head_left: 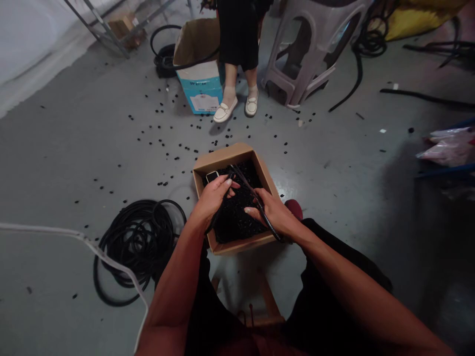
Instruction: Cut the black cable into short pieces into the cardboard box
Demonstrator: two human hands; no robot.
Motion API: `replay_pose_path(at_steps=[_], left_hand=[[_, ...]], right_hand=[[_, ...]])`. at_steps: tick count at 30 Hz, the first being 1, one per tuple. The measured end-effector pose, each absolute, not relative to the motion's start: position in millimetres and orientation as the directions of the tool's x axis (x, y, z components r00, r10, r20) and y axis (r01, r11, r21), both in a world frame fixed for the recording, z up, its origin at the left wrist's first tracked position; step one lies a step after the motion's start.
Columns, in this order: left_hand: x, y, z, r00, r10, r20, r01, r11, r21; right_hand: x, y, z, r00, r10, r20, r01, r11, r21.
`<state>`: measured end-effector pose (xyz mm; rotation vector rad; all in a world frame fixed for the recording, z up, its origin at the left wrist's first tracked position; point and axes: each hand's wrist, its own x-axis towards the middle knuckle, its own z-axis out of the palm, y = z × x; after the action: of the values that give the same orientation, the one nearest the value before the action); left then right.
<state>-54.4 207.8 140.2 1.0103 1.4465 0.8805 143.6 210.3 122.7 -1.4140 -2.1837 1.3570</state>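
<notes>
Both hands are over an open cardboard box (265, 174) filled with small black pieces (237, 217). My left hand (219, 192) pinches the end of a black ribbed hose (231, 175) between thumb and fingers; the hose runs back under that wrist. In my right hand (267, 207) are dark scissors (248, 184), their long blades pointing up and left toward the hose end, near my left fingertips. A phone or small device with a dark screen (213, 176) lies in the box's upper left, just beyond my left hand.
Coiled black hose (137, 247) lies on the floor at left, beside a white cable (111, 262). Ahead, a seated person's shoes (225, 110) are beside a blue-white carton (202, 89) and a plastic stool (297, 94). Small black pieces dot the floor.
</notes>
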Motion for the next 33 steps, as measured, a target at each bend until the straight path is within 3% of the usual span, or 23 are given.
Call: replay_pose_path(at_steps=[18,33], left_hand=[[-56.5,208.9,144.2,0.065,0.926,-0.371,0.492,0.294,0.819],[-56.3,210.4,136.4,0.076,0.920,-0.385,0.519,0.293,0.803]], right_hand=[[145.9,215.4,119.9,-0.574,0.762,-0.301,0.705,0.272,-0.655],[138.2,212.0,117.1,-0.509,0.786,-0.350,0.745,0.199,-0.637]])
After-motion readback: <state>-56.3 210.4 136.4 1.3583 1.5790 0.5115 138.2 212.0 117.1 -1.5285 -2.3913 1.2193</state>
